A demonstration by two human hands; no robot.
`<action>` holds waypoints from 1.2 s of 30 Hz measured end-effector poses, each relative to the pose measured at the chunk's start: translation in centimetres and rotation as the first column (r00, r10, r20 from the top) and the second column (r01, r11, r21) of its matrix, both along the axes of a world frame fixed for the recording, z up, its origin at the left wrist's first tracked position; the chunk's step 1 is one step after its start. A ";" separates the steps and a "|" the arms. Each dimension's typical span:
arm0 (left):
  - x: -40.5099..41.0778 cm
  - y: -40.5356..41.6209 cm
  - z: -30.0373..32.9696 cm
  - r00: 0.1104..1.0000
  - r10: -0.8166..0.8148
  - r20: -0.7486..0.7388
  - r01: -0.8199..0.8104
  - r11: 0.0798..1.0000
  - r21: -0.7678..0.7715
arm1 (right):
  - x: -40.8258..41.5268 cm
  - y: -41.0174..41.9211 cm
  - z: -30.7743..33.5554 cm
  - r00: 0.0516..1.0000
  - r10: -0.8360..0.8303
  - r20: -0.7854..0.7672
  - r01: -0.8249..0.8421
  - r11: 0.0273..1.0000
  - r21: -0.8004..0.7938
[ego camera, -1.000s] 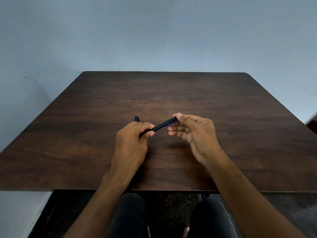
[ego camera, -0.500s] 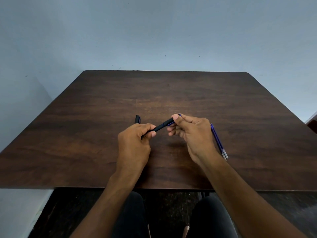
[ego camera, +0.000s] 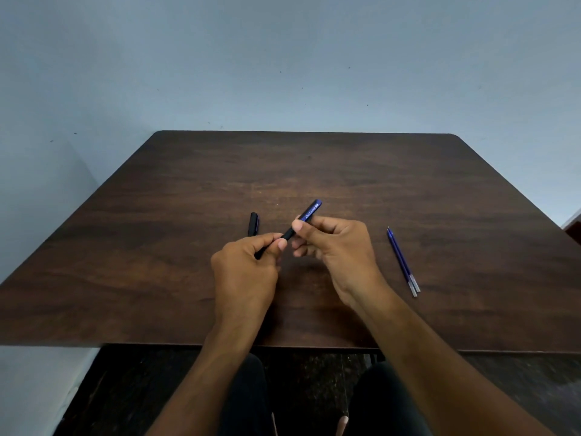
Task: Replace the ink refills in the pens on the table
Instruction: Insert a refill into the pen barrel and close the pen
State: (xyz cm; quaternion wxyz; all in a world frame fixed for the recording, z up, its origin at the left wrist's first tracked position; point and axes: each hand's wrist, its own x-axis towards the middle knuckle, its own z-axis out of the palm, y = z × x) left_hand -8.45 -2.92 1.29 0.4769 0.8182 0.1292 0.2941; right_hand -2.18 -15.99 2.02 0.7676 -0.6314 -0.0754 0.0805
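Observation:
A black and blue pen (ego camera: 306,215) is held slanted above the middle of the dark wooden table (ego camera: 157,247), its printed blue end pointing up and to the right. My left hand (ego camera: 243,272) pinches the pen's lower black end. My right hand (ego camera: 333,247) grips the barrel just above that, thumb on top. A black pen cap (ego camera: 253,224) lies on the table just left of my hands. Two thin blue ink refills (ego camera: 403,262) lie side by side on the table to the right of my right hand.
The table stands against a pale blue wall, with its near edge just above my knees. Dark floor shows below the table. A brown object's corner (ego camera: 573,226) sits at the right frame edge.
My right hand has slid down the barrel, baring the pen's blue printed end. The refills, hidden behind that hand a second ago, are in plain view.

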 end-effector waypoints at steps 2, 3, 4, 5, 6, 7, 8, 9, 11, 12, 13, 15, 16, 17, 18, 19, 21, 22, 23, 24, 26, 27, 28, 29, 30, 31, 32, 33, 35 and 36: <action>0.0 0.2 0.1 1.000 -0.014 0.000 0.014 0.999 -0.045 | -0.3 0.5 -0.2 1.000 0.000 0.004 0.000 1.000 -0.018; -0.1 0.3 0.2 1.000 -0.025 -0.004 0.025 0.998 -0.059 | -0.3 0.7 -0.2 1.000 0.001 -0.001 -0.001 1.000 -0.013; -0.1 0.5 0.2 0.999 -0.035 -0.010 0.034 0.997 -0.065 | -0.3 0.8 -0.2 1.000 0.000 -0.008 0.000 1.000 -0.008; -0.2 0.7 0.2 0.999 -0.042 -0.015 0.041 0.997 -0.067 | -0.1 0.9 0.0 1.000 -0.002 -0.017 0.002 1.000 -0.005; -0.2 0.9 0.2 0.999 -0.045 -0.015 0.044 0.998 -0.054 | 0.0 1.1 0.2 1.000 -0.002 -0.027 0.002 1.000 -0.008; -0.3 1.0 0.2 0.999 -0.046 -0.015 0.046 0.998 -0.037 | 0.1 1.3 0.4 0.999 0.000 -0.040 -0.001 1.000 -0.015; -0.3 1.2 0.3 0.999 -0.047 -0.014 0.047 0.999 -0.010 | 0.3 1.5 0.6 0.998 0.005 -0.056 -0.006 1.000 -0.027; -0.4 1.4 0.5 0.999 -0.048 -0.014 0.049 0.999 0.016 | 0.5 1.7 0.8 0.997 0.009 -0.075 -0.012 0.999 -0.045; -0.4 2.1 0.8 0.999 -0.030 -0.016 0.031 0.998 0.056 | 0.9 2.0 1.4 0.993 0.018 -0.116 -0.032 0.992 -0.121; -0.4 2.6 0.8 1.000 -0.008 -0.015 0.009 0.998 0.059 | 1.2 2.1 1.7 0.991 0.023 -0.131 -0.047 0.981 -0.188; -0.3 3.3 0.8 1.000 0.016 -0.017 -0.015 0.998 0.057 | 1.5 2.3 2.0 0.990 0.027 -0.139 -0.065 0.959 -0.274; 0.3 4.7 0.6 0.996 0.073 -0.052 -0.070 0.996 0.059 | 2.1 2.8 2.5 0.990 0.037 -0.140 -0.098 0.882 -0.461; 0.6 5.3 0.5 0.992 0.092 -0.087 -0.086 0.994 0.068 | 2.5 3.1 2.6 0.990 0.043 -0.131 -0.108 0.831 -0.546; 0.9 5.8 0.5 0.986 0.106 -0.127 -0.096 0.992 0.083 | 2.7 3.6 2.6 0.992 0.052 -0.118 -0.115 0.777 -0.619; 1.3 6.1 0.4 0.979 0.116 -0.166 -0.101 0.990 0.098 | 2.9 4.1 2.5 0.993 0.060 -0.104 -0.115 0.727 -0.677; 1.6 6.3 0.3 0.972 0.124 -0.201 -0.103 0.989 0.108 | 3.1 4.6 2.3 0.994 0.061 -0.088 -0.105 0.686 -0.720; 2.2 6.5 0.0 0.961 0.135 -0.243 -0.110 0.987 0.112 | 3.4 5.6 1.8 0.998 0.048 -0.036 -0.058 0.637 -0.769; 2.5 6.5 -0.1 0.956 0.138 -0.258 -0.110 0.987 0.117 | 3.7 6.1 1.5 0.999 0.032 -0.011 -0.029 0.620 -0.784; 2.8 6.5 -0.1 0.952 0.138 -0.275 -0.109 0.987 0.120 | 4.1 6.5 1.3 1.000 0.017 0.005 -0.006 0.597 -0.802; 3.1 6.5 -0.2 0.948 0.134 -0.289 -0.105 0.988 0.114 | 4.4 6.9 1.2 1.000 0.012 0.010 0.001 0.561 -0.828; 3.7 6.7 -0.3 0.943 0.121 -0.309 -0.099 0.991 0.088 | 4.9 7.7 1.0 0.999 0.041 0.009 -0.012 0.482 -0.876; 3.9 6.7 -0.4 0.942 0.116 -0.315 -0.095 0.992 0.080 | 5.0 8.0 0.8 0.999 0.045 0.022 -0.002 0.471 -0.882; 4.0 6.8 -0.6 0.941 0.115 -0.318 -0.094 0.992 0.081 | 5.2 8.3 0.8 0.998 0.040 0.045 0.021 0.469 -0.883; 4.1 6.8 -0.6 0.941 0.116 -0.318 -0.093 0.992 0.085 | 5.1 8.4 0.6 0.997 0.032 0.069 0.046 0.472 -0.881; 4.1 6.7 -0.7 0.941 0.116 -0.319 -0.093 0.992 0.085 | 4.9 8.4 0.5 0.995 0.033 0.091 0.065 0.466 -0.882; 4.1 6.7 -0.6 0.940 0.112 -0.322 -0.092 0.993 0.079 | 4.6 8.2 0.4 0.993 0.045 0.105 0.072 0.470 -0.880; 4.2 6.8 -0.7 0.939 0.107 -0.326 -0.090 0.994 0.066 | 4.4 8.0 0.1 0.989 0.072 0.132 0.078 0.500 -0.862; 4.2 6.9 -0.7 0.939 0.101 -0.330 -0.089 0.995 0.050 | 4.3 7.8 -0.1 0.982 0.100 0.158 0.077 0.554 -0.829; 4.3 7.0 -0.7 0.937 0.089 -0.337 -0.081 0.996 0.036 | 4.3 7.6 -0.1 0.981 0.118 0.155 0.050 0.619 -0.784; 4.3 7.0 -0.7 0.939 0.084 -0.335 -0.074 0.996 0.041 | 4.6 7.7 0.0 0.988 0.110 0.112 0.027 0.582 -0.813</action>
